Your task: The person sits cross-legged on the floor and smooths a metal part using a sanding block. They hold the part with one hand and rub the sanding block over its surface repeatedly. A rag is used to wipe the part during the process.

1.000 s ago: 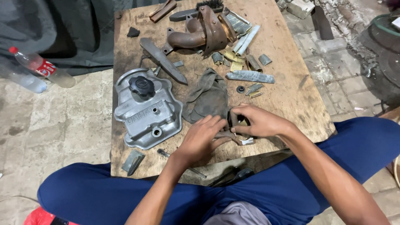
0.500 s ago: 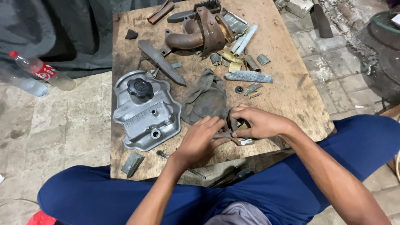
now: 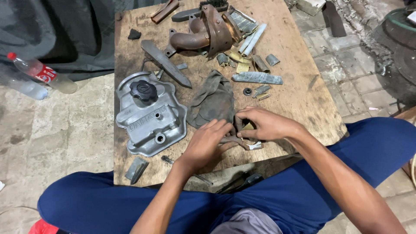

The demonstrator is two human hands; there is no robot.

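Metal, small and thin, the part [image 3: 237,139] sits pinched between both hands at lower centre, near the tabletop [image 3: 303,99] front edge. Left hand [image 3: 208,145] presses with curled fingers; right hand [image 3: 264,125] grips it. A slip could drop it onto the lap, beside the grey rag [image 3: 214,102].

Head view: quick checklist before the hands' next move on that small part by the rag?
1. Both hands on the small part: ok; left hand and right hand meet over it.
2. Part identifiable: cannot tell, fingers hide most of it.
3. Part supported by the wooden board: ok.
4. Rag clear of the hands: not ok, it touches the fingers.
5. Valve cover clear of the hands: ok, apart to the left.
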